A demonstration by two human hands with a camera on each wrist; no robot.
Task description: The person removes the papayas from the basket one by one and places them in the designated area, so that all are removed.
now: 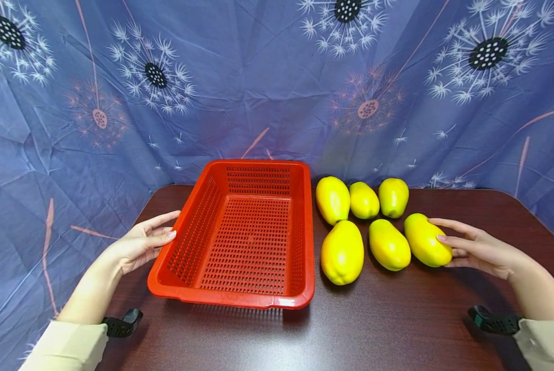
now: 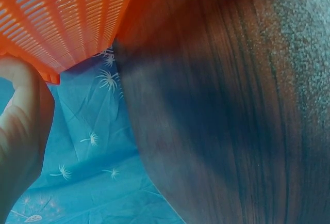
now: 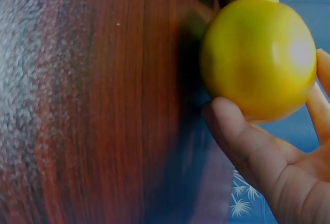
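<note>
A red plastic basket (image 1: 253,298) with slotted walls stands on the dark table, nothing inside it. At its left side, my left hand (image 1: 139,242) touches the rim, with thumb and index finger extended and spread apart. In the left wrist view that hand (image 2: 23,126) is partly cut off beneath the basket's rim (image 2: 49,74). My right hand (image 1: 478,247) grips the rightmost yellow papaya-like fruit (image 1: 425,239) from its right side. The right wrist view shows thumb and fingers on opposite sides of this fruit (image 3: 258,59).
Several more papaya-like fruits lie right of the basket: a back row, including one at the far right (image 1: 393,197), and a front row, including a large one (image 1: 342,252). A blue dandelion-print cloth (image 1: 267,82) hangs behind the table (image 1: 360,330).
</note>
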